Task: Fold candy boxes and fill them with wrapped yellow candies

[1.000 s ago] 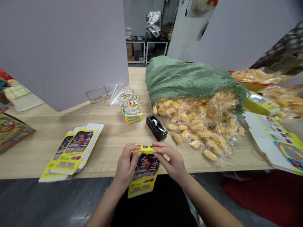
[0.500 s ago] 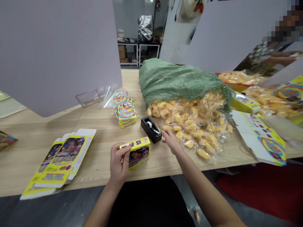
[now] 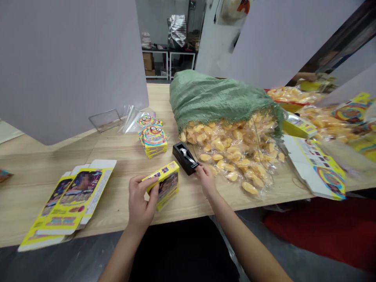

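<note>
My left hand (image 3: 141,201) is closed around a yellow printed box (image 3: 168,187), which stands on its narrow side on the table with its top panel folded down. Right of the box sits a black tape dispenser (image 3: 182,161) with a small roll of clear tape in it. At the dispenser's near end, my right hand (image 3: 206,179) pinches the tape by the cutter; the strip between the fingertips is too small to see clearly. Directly beside this hand lie clear-wrapped yellow oval pieces (image 3: 233,164), spilling from a green woven sack (image 3: 217,96).
Flattened yellow boxes (image 3: 70,199) lie on the left. Small printed packets (image 3: 154,139) are stacked behind the dispenser, near clear plastic bags (image 3: 131,119) and a wire stand (image 3: 104,120). An unfolded carton (image 3: 315,166) lies on the right. Grey panels (image 3: 67,58) rise behind the table.
My right hand has moved left to the dispenser's cutter end, and its fingers have closed there. My left hand has tilted the box a little. The view has shifted slightly.
</note>
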### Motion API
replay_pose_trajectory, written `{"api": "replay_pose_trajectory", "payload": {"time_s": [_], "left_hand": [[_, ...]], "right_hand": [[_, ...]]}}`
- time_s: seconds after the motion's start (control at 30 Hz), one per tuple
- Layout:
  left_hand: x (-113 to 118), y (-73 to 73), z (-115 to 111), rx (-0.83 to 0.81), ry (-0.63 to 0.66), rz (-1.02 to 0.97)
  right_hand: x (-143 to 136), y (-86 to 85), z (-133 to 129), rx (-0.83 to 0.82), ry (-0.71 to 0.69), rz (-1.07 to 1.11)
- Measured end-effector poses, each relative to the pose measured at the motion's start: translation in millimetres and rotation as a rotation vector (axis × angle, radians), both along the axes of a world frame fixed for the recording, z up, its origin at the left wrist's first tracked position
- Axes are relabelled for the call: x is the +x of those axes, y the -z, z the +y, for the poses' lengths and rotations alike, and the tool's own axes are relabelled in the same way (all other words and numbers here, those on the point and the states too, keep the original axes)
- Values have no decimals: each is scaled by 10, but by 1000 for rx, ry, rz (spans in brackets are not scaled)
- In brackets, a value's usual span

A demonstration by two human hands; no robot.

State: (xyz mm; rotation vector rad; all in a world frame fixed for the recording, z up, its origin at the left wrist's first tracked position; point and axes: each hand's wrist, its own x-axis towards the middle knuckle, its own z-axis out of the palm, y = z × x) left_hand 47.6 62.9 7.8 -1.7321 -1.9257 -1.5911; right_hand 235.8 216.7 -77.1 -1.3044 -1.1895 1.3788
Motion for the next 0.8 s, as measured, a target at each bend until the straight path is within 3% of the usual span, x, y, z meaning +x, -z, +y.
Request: {"api": "replay_pose_trajectory", "payload": {"time_s": [0.07,0.13,0.3,0.4,0.6,0.8], "left_hand": [[-25,-28,-3,-24,-7,10],[-37,-68,-16,-50,2,25],[36,-169,-28,-58,-4,106],[114,-183,-22,-38,1,118],[168,-154,-57,7,32,154],[141,-187,-83,-153,27,289]], "right_hand": [[9,-11,-98,36,41,-12],[14,-149,-234,69,42,-11],[-123,-830,-657,149,-253,109],[-322,-1110,-839,107,-369,233],[-541,-1178,-936,75,-361,237],[-551,-1133,-935,93,-373,186]]}}
